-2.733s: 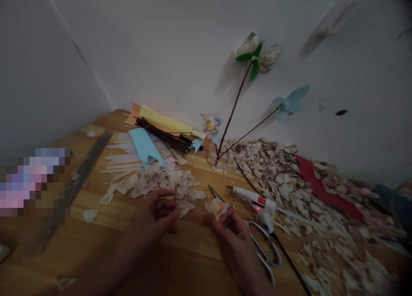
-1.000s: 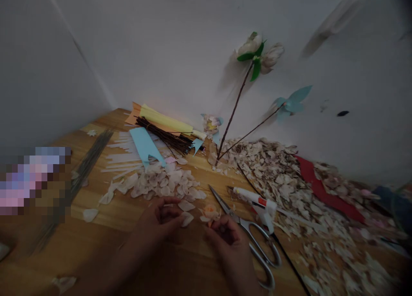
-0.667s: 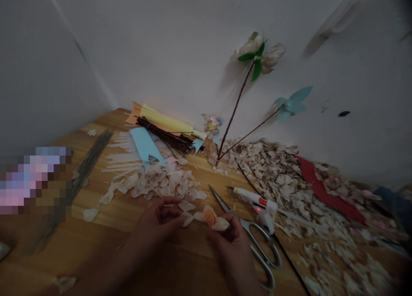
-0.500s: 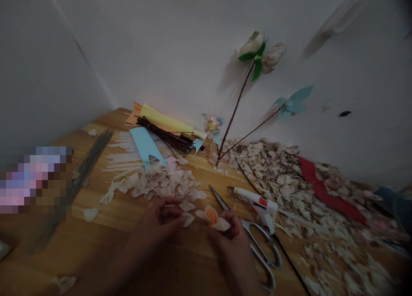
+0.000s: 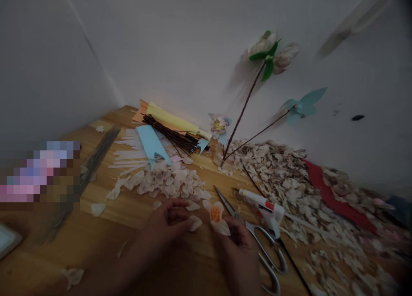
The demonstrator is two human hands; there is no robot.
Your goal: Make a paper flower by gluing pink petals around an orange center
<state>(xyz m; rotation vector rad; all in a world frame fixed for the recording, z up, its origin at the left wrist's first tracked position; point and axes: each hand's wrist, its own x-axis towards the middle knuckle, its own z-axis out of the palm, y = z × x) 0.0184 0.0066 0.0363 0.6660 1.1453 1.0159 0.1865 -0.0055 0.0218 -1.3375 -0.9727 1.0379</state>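
Between the thumb and fingers of my left hand [image 5: 170, 223] is a pale petal [image 5: 195, 224]. Closed around the base of a small flower [image 5: 216, 214] with an orange centre and a few whitish petals is my right hand [image 5: 240, 240]. The two hands are close together but apart, low over the wooden table. Just beyond my left hand lies a heap of pale petals [image 5: 170, 180]. Silver scissors [image 5: 257, 233] rest partly behind my right hand, and a white glue gun [image 5: 264, 205] lies beside them.
A bundle of dark stems [image 5: 172, 135], a blue paper piece [image 5: 152, 143] and yellow paper [image 5: 174, 117] lie at the back. Grey wires [image 5: 99, 158] are on the left. Tall artificial flowers [image 5: 267, 55] lean by the wall. Dried petals [image 5: 286, 175] and a red strip [image 5: 334, 197] cover the right side.
The view has shifted, so the table's things appear a little further right. My right hand has turned the flower so its orange centre faces me more. My left hand keeps its petal.
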